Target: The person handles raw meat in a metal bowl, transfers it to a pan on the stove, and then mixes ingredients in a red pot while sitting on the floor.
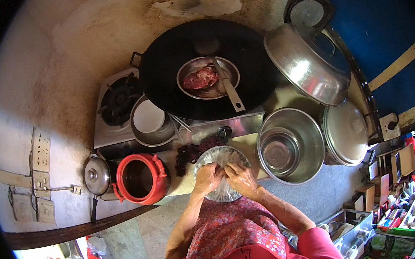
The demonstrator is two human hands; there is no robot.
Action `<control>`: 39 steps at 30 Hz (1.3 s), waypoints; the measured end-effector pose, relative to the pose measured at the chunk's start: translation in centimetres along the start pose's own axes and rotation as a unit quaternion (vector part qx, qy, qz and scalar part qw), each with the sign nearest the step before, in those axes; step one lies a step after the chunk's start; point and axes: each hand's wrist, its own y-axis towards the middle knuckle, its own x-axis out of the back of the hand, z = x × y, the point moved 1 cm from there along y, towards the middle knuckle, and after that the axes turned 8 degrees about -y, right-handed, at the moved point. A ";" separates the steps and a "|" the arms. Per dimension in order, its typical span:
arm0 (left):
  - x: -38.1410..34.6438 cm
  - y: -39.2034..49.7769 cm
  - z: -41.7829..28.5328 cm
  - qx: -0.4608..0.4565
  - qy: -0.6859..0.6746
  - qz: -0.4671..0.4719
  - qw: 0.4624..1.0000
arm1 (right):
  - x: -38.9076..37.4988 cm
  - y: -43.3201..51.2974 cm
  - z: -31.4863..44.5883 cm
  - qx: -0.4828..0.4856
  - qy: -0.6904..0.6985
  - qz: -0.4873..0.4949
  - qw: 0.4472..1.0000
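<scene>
Clear plastic film (pixel 223 154) lies wrinkled over a round bowl (pixel 224 196) at the counter's front edge. Its gathered middle is pinched by the fingers of my left hand (pixel 208 177) and my right hand (pixel 242 178), which almost meet above the bowl. What the bowl holds is hard to make out under the film and my hands. Just behind it, dark reddish-purple shreds (pixel 205 146) are strewn on the counter. Farther back, a shallow metal dish (pixel 233 67) in a large black wok (pixel 168 64) holds raw meat (pixel 200 78) and a cleaver-like blade with a pale handle (pixel 233 94).
Left stand a red pot (pixel 161 189), a small lidded pot (pixel 97 175) and a gas burner (pixel 120 98). A metal pan (pixel 153 141) holds a white bowl (pixel 149 115). Right are a deep steel pot (pixel 310 159), a lidded pot (pixel 345 134) and a large leaning metal basin (pixel 308 70).
</scene>
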 end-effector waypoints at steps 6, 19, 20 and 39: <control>0.3 0.4 0.3 0.047 -0.081 0.079 0.992 | -0.4 -0.2 -0.5 0.050 0.013 -0.059 0.997; -0.3 -0.1 0.6 -0.017 -0.145 -0.006 0.989 | -2.2 -0.6 0.1 -0.292 0.399 0.003 0.869; -0.1 -0.1 0.7 -0.004 -0.123 0.013 0.992 | -1.9 -0.5 0.2 -0.232 0.337 -0.043 0.911; 0.0 -1.0 2.0 -0.067 -0.129 0.010 0.989 | -0.9 -3.1 0.3 -0.345 0.582 -0.004 0.737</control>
